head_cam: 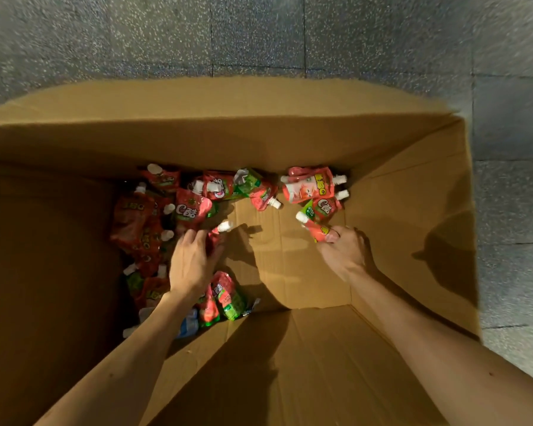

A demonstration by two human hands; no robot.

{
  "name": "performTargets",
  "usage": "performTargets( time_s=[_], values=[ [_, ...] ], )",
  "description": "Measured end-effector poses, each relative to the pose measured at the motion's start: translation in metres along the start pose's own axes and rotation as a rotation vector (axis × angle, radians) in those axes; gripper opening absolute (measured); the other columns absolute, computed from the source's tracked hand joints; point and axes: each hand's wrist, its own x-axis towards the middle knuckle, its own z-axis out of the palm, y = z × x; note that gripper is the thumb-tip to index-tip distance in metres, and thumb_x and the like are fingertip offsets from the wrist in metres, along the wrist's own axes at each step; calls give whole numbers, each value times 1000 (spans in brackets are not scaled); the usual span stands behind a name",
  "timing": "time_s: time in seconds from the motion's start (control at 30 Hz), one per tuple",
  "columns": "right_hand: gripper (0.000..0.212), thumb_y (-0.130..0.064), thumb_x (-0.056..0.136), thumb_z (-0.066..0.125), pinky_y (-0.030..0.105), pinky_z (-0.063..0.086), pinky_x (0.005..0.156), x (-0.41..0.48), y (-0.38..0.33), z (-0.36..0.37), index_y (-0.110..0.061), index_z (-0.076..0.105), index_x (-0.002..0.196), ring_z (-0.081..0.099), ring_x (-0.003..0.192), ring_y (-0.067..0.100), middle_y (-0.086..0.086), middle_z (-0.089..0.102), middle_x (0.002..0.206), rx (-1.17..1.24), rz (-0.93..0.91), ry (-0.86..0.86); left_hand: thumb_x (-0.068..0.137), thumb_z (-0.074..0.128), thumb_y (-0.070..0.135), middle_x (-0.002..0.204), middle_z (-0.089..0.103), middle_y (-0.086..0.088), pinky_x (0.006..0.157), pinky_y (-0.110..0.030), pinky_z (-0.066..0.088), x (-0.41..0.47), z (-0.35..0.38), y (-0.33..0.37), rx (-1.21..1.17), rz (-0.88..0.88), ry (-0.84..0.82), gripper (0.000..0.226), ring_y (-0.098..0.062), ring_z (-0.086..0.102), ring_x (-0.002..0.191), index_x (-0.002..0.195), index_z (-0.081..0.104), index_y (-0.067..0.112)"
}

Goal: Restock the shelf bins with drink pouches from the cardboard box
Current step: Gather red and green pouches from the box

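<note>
Inside the cardboard box (413,210), head view: the left part of the box floor lies in deep shadow, and the heap of pouches (136,222) there is hard to count. The left forearm (130,348) covers some of the pouches by the near wall, where a pale blue item (188,325) cannot be identified. Both forearms are cut off by the lower frame edge. Blur softens the printing on every pack.

Surroundings: a grey speckled tiled floor (259,35) lies beyond the far flap. A corner cluster (311,186) of pouches sits at the far right of the box floor, apart from the heap.

Left hand (191,259): fingers and thumb are curled round a red pouch (215,238). The hand hides most of its body, and the white cap points up and right. Right hand (345,250): closed round a second pouch (316,230), coral red, with its cap pointing far-left, just beside the corner cluster. The pouches are red with green patches and white screw caps.
</note>
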Motion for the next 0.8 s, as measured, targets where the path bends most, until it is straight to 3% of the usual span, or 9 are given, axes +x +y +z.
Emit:
performTargets(
  time_s=[0.07,0.2,0.3,0.37,0.47,0.53,0.6,0.73,0.8],
  values=[
    [9,-23,61,68,33,52,62,9,-9,6,-15,63,64,61,70,27,3,63,76,245,78,-9,91,67,39,114,54,-11,94,-38,42,5,-3,7,-98,-3,-31,41,-28,48,109,118,65,8],
    [59,-20,59,71,42,55,89,27,-19,21,-19,63,117,64,99,24,6,64,116,654,372,-95,85,72,49,135,43,-10,110,-39,41,29,-16,38,-302,60,14,50,-27,41,128,109,69,5],
    [65,-10,68,72,44,54,92,31,-26,27,-17,56,130,63,105,25,8,59,125,785,420,-88,85,74,42,142,47,-15,105,-46,42,57,-23,64,-14,407,129,39,-34,42,131,110,73,11],
    [64,-6,71,74,42,55,91,35,-28,28,-15,56,131,64,103,24,8,61,123,854,453,-69,93,62,46,157,32,-12,114,-46,28,76,-25,83,265,559,-35,41,-33,28,142,122,69,19],
    [57,-3,74,77,39,57,85,37,-33,26,-13,59,127,68,98,24,10,67,117,994,510,-68,101,46,41,166,-6,-8,121,-47,10,93,-28,90,696,649,-207,40,-30,1,152,136,57,25],
    [52,-5,76,79,33,56,73,41,-33,22,-11,61,124,70,95,22,10,70,114,1093,552,-76,101,45,31,165,-17,-11,122,-48,11,96,-24,92,844,620,-259,35,-33,-1,152,133,60,24],
    [39,-8,81,78,28,53,68,41,-35,15,-12,62,116,71,88,18,8,72,103,1149,595,-119,101,46,28,164,-15,-14,118,-46,20,91,-20,94,896,568,-263,32,-35,8,149,127,63,24],
    [25,-12,86,74,33,53,93,42,-37,15,-12,63,108,70,95,19,8,72,102,1218,638,-216,95,57,27,153,28,-16,107,-42,29,78,-13,104,938,454,-227,32,-33,23,139,127,60,27],
    [21,-14,86,74,33,53,92,43,-40,18,-13,64,104,69,96,19,8,72,102,1204,639,-217,94,60,29,142,38,-11,106,-44,30,74,-10,102,876,431,-219,27,-33,27,135,120,62,28]
  ],
)
